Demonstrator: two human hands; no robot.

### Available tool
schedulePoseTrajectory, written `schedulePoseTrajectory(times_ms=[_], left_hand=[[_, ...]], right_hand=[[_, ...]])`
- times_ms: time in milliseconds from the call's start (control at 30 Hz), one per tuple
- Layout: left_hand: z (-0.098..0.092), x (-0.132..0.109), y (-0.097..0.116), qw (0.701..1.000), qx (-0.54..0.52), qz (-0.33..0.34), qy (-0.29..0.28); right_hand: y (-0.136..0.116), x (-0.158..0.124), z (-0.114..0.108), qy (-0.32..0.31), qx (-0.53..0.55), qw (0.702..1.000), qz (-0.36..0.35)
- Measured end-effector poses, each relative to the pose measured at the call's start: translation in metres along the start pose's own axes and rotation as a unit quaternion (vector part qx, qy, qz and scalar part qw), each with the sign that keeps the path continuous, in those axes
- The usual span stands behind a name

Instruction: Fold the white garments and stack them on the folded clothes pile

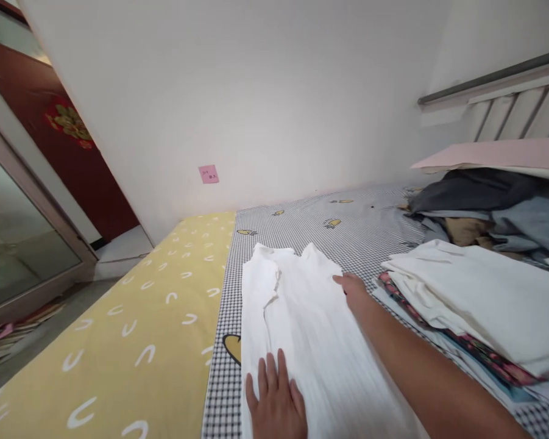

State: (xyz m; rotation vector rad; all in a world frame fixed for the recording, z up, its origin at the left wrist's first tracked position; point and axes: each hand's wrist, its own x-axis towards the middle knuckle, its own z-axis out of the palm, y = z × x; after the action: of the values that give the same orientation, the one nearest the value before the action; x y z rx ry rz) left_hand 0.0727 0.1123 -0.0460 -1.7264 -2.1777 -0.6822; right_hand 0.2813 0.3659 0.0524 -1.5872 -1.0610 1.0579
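A white shirt (pixel 308 341) lies spread lengthwise on the checked bed sheet, its neckline at the far end and a front opening running down its left part. Near the bottom of the view, my left hand (pixel 276 402) rests flat on the cloth with fingers spread. My right hand (pixel 351 285) is at the shirt's upper right edge, thumb on top and the other fingers mostly hidden; it pinches the cloth there. The shirt's lower end runs out of view.
To the right stands a stack of folded clothes (pixel 479 292), white on top. Behind it, dark and grey clothes (pixel 475 195) are heaped under a pink board (pixel 498 153). A yellow patterned cloth (pixel 164 299) covers the bed's left side. A wall (pixel 265 103) borders the far edge.
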Motion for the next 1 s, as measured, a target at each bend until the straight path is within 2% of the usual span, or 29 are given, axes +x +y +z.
schedulePoseTrajectory(times_ms=[100,167,233,333,400,500,600,667,767,833,1000], left_hand=[[0.007,-0.002,-0.001,1.000,0.000,-0.006,0.012],[0.012,-0.003,-0.002,1.000,-0.003,-0.005,0.022],[0.017,-0.003,-0.003,1.000,-0.005,-0.005,0.030],[0.022,-0.004,-0.004,0.999,-0.004,-0.007,0.037],[0.024,-0.004,-0.004,0.998,-0.004,-0.002,0.057],[0.024,-0.003,-0.003,0.994,-0.010,0.019,0.110],[0.019,-0.001,-0.002,0.990,-0.010,0.035,0.133],[0.014,0.000,-0.002,0.991,-0.005,0.040,0.130],[0.003,0.003,0.000,0.991,0.002,0.056,0.119],[-0.006,0.004,0.003,0.992,0.005,0.056,0.111],[-0.026,0.007,0.010,0.996,0.034,0.056,0.060]], right_hand=[[-0.014,-0.007,0.023,0.074,-0.104,0.986,-0.108],[-0.021,-0.018,0.040,0.074,-0.163,0.966,-0.188],[-0.023,-0.033,0.058,0.029,-0.223,0.934,-0.277],[-0.017,-0.052,0.079,-0.065,-0.310,0.869,-0.381],[-0.011,-0.061,0.088,-0.109,-0.354,0.840,-0.397],[-0.007,-0.072,0.088,-0.165,-0.370,0.829,-0.386],[-0.009,-0.084,0.076,-0.200,-0.350,0.825,-0.396],[-0.011,-0.090,0.062,-0.191,-0.334,0.835,-0.393],[-0.007,-0.094,0.036,-0.140,-0.321,0.882,-0.316],[0.000,-0.095,0.016,-0.107,-0.337,0.902,-0.249],[0.023,-0.117,-0.042,-0.100,-0.414,0.887,-0.179]])
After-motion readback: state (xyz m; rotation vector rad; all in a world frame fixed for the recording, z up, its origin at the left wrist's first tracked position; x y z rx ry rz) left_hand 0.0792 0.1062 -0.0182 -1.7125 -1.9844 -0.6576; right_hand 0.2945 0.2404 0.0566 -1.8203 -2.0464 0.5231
